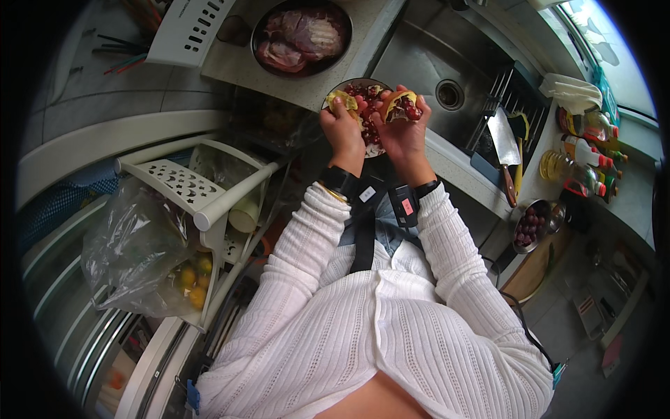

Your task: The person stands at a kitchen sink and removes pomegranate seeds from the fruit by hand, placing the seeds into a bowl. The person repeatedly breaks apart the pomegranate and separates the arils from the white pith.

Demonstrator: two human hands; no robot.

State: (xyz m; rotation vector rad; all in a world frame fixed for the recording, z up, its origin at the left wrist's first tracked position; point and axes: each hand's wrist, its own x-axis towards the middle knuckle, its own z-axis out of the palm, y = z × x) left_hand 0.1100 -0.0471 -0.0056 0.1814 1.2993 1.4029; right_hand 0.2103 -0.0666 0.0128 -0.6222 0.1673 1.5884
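Above a round bowl (375, 152) of red pomegranate seeds, both of my hands are raised close together. My left hand (343, 128) grips a yellowish piece of pomegranate peel and membrane (342, 100) between thumb and fingers. Held in my right hand (402, 139) is a larger chunk of pomegranate (403, 107), its red seeds showing on the cut or broken face. The bowl sits at the counter's front edge by the sink; what supports its underside is hidden. Dark straps with small devices are around both wrists.
A metal bowl of raw meat (302, 39) stands on the counter beyond the bowl. To the right are the steel sink (419, 57), a cleaver (503, 139) on a drying rack, oil and sauce bottles (557, 166) and a bowl of grapes (529, 228). A white shelf cart (180, 180) with bags stands left.
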